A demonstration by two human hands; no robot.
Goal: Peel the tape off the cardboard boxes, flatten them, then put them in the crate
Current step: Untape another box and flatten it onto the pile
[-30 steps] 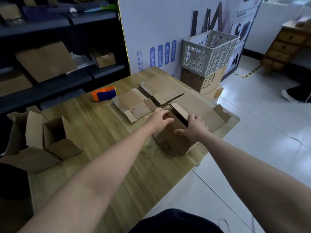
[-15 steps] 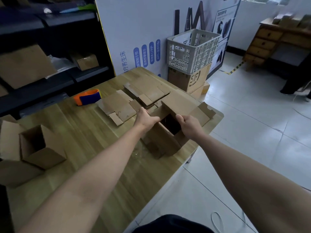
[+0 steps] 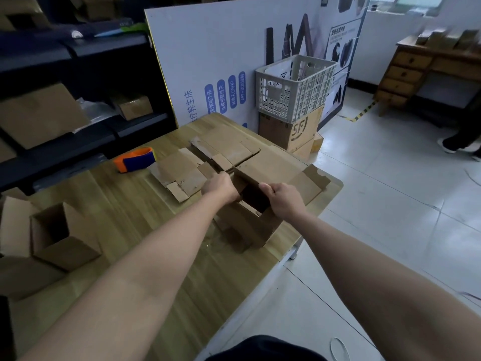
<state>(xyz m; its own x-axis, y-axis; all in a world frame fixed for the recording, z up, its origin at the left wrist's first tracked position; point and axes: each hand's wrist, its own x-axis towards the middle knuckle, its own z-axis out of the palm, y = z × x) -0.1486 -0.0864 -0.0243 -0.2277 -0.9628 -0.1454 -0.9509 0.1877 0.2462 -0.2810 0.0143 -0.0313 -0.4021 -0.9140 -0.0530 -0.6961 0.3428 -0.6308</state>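
Note:
An open brown cardboard box [image 3: 247, 225] stands on the wooden table [image 3: 125, 204] near its right edge. My left hand [image 3: 220, 187] grips the box's left top edge, and my right hand [image 3: 285, 200] grips its right top edge, with the dark opening between them. Flattened cardboard pieces [image 3: 223, 149] lie just behind the box. A white plastic crate [image 3: 294, 87] sits on a printed carton [image 3: 291, 131] on the floor beyond the table's far corner. A second open box [image 3: 62, 235] stands at the table's left.
An orange and blue tape dispenser [image 3: 135, 159] lies at the table's back left. Dark shelves [image 3: 78, 136] holding cartons run along the left. A white printed board [image 3: 234, 61] stands behind the table. A wooden desk [image 3: 426, 71] and a person's shoe [image 3: 446, 145] are at far right.
Both hands moved from resting on top of the box to gripping its opposite top edges. The box's opening is now spread between them. The camera shifted.

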